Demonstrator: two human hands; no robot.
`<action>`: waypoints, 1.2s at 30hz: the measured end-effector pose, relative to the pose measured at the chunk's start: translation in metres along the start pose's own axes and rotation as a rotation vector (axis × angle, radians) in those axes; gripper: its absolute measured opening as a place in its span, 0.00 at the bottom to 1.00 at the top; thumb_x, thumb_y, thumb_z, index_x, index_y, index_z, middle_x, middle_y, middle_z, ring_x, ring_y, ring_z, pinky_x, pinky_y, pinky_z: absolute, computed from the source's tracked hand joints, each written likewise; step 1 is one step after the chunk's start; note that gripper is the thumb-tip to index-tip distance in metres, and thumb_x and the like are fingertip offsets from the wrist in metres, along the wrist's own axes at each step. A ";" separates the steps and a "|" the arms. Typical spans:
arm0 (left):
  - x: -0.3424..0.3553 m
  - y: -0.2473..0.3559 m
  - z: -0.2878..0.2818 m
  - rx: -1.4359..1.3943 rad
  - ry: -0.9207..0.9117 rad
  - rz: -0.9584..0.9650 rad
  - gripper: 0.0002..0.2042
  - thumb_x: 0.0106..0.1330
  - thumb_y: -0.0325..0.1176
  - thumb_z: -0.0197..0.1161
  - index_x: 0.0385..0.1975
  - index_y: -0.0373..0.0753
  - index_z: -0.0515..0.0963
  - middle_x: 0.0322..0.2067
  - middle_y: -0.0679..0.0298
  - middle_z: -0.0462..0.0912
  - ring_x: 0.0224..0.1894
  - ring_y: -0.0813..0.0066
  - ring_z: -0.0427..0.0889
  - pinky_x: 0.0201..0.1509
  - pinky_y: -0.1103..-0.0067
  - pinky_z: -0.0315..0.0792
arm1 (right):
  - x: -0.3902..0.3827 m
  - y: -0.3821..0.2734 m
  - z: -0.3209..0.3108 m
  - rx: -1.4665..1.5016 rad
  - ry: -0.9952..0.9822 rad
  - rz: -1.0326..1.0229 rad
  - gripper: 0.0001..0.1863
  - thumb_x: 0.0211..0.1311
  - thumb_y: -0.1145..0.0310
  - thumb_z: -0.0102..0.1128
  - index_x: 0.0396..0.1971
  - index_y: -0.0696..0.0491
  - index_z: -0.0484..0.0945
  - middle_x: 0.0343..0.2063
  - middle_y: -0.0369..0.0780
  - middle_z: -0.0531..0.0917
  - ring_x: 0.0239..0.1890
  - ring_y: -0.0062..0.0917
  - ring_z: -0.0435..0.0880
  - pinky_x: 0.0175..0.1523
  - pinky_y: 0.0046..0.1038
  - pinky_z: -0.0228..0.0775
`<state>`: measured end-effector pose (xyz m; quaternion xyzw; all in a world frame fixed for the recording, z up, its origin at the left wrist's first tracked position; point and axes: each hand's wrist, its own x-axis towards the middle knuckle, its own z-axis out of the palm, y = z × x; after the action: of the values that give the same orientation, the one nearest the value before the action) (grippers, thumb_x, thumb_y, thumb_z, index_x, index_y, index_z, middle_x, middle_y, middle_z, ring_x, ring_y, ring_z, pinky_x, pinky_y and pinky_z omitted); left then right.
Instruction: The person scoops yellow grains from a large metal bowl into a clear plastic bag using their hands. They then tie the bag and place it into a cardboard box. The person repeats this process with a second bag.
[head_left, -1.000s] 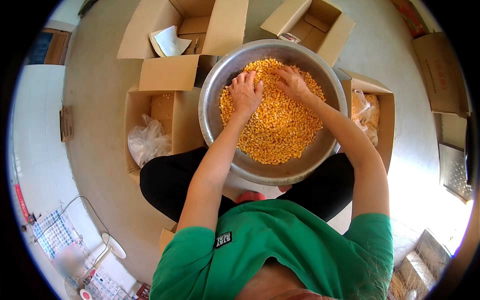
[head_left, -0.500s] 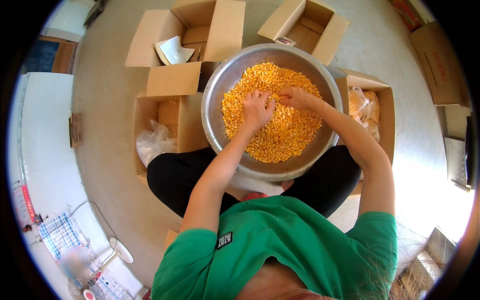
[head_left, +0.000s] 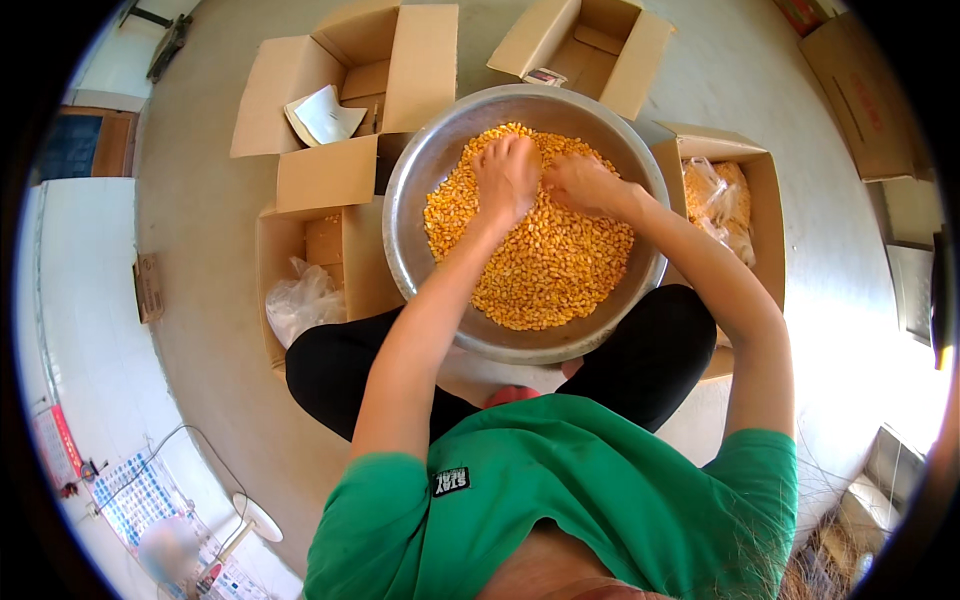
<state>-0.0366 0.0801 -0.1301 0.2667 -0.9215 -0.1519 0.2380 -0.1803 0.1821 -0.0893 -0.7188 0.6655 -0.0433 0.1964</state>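
Observation:
A wide metal basin (head_left: 400,215) holds a broad heap of yellow corn kernels (head_left: 535,265). My left hand (head_left: 508,180) is over the far part of the heap, back of the hand up, its fingertips bent down toward the kernels. Close on its right, my right hand (head_left: 585,186) rests at the corn with its fingers pointing left, toward the left hand. Both hands are smeared by motion, and their fingertips are hidden or blurred, so whether they grip any kernels cannot be made out. The basin stands between my bent knees.
Open cardboard boxes surround the basin: one with papers (head_left: 328,116) at far left, another box (head_left: 590,60) at far right. A left box holds a clear plastic bag (head_left: 303,303); a right one holds bagged corn (head_left: 722,205). A fan (head_left: 255,518) stands lower left.
My left hand has gone from spread fingers on the kernels to a more bent, blurred pose farther up the heap. My right hand has turned slightly. The whole view has shifted a little.

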 end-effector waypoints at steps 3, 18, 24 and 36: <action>0.027 -0.027 0.014 -0.001 0.036 0.038 0.15 0.59 0.31 0.57 0.47 0.41 0.75 0.49 0.56 0.74 0.54 0.57 0.69 0.58 0.60 0.59 | 0.031 0.014 0.003 -0.029 0.248 0.033 0.14 0.59 0.68 0.52 0.43 0.53 0.78 0.42 0.46 0.77 0.48 0.42 0.76 0.52 0.44 0.67; -0.051 -0.007 0.014 -0.133 -0.301 -0.250 0.13 0.61 0.42 0.56 0.36 0.42 0.82 0.38 0.53 0.78 0.46 0.53 0.75 0.49 0.59 0.67 | 0.023 0.033 0.056 0.642 -0.151 0.024 0.13 0.58 0.62 0.55 0.39 0.52 0.82 0.28 0.43 0.84 0.33 0.32 0.81 0.42 0.33 0.71; -0.081 0.025 -0.008 -0.328 -0.491 -0.151 0.16 0.62 0.44 0.56 0.38 0.39 0.80 0.42 0.52 0.79 0.48 0.52 0.76 0.52 0.62 0.69 | -0.023 0.006 0.021 0.551 -0.467 -0.101 0.11 0.59 0.65 0.54 0.32 0.57 0.79 0.22 0.43 0.79 0.27 0.26 0.76 0.36 0.32 0.68; -0.048 -0.033 -0.051 0.251 -0.595 -0.310 0.22 0.66 0.47 0.53 0.54 0.41 0.71 0.57 0.52 0.70 0.60 0.53 0.67 0.61 0.55 0.63 | -0.088 -0.005 -0.013 0.458 -0.095 -0.038 0.11 0.58 0.65 0.50 0.29 0.59 0.74 0.27 0.50 0.79 0.33 0.44 0.79 0.40 0.40 0.68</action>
<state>0.0402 0.0724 -0.1178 0.3747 -0.9105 -0.1427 -0.1011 -0.1901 0.2652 -0.0579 -0.6692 0.6144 -0.1631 0.3847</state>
